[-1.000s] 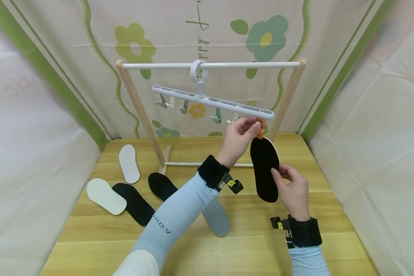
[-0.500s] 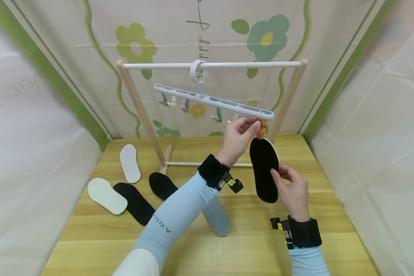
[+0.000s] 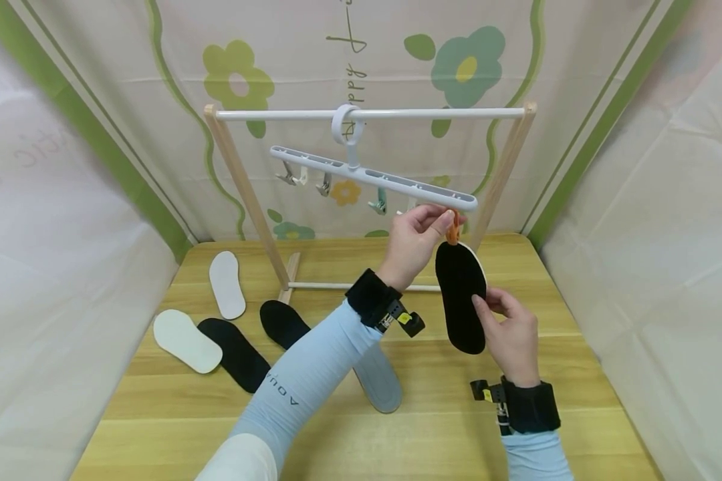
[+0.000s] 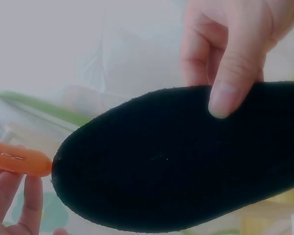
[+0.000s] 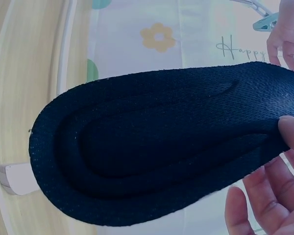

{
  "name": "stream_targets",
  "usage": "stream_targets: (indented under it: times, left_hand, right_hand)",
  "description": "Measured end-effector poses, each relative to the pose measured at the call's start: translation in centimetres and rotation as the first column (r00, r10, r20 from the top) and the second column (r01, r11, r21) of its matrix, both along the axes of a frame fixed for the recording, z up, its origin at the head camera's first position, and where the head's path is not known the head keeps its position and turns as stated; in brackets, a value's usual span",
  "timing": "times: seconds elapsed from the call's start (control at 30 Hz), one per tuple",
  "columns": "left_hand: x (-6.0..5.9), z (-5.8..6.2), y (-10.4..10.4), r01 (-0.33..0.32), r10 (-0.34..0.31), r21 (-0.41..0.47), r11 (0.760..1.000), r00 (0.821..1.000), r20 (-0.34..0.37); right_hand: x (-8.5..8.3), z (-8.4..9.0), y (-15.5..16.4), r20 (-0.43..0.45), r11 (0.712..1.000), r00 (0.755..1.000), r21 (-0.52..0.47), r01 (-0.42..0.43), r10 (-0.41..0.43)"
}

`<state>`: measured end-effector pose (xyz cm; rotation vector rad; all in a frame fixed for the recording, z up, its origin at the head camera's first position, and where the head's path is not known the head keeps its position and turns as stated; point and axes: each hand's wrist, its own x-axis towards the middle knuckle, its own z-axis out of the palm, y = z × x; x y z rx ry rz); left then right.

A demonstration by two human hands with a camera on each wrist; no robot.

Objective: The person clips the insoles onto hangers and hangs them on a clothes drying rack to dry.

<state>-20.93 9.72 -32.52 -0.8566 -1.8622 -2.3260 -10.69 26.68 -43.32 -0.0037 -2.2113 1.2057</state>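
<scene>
My left hand (image 3: 414, 242) pinches an orange clip (image 3: 453, 230) under the right end of a white clip hanger (image 3: 391, 179). The clip's lower tip meets the top edge of a black insole (image 3: 460, 300). My right hand (image 3: 511, 334) holds that insole by its right edge, thumb on the front face and fingers behind. In the left wrist view the orange clip (image 4: 22, 159) sits right at the insole's rounded end. The right wrist view shows a stitched oval pattern on the insole (image 5: 137, 147). The hanger tilts down toward my hands.
The hanger hooks over the white rail (image 3: 277, 115) of a wooden-sided rack. Smaller clips, such as a green clip (image 3: 379, 202), hang along it. On the table (image 3: 445, 427) lie white insoles (image 3: 227, 286), black insoles (image 3: 234, 354) and a grey insole (image 3: 378, 379). Fabric walls enclose the sides and back.
The orange clip and the insole's top edge sit very slightly lower than before. Both hands keep the same hold.
</scene>
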Motion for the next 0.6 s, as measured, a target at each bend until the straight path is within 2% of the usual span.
stream_targets:
  times: [0.6]
  left_hand:
    - [0.14,0.02,0.17,-0.043,0.044,-0.007,0.999,0.999,0.011]
  right_hand:
    - [-0.01,-0.25,0.17,0.005,1.000,1.000,-0.006,-0.001,0.001]
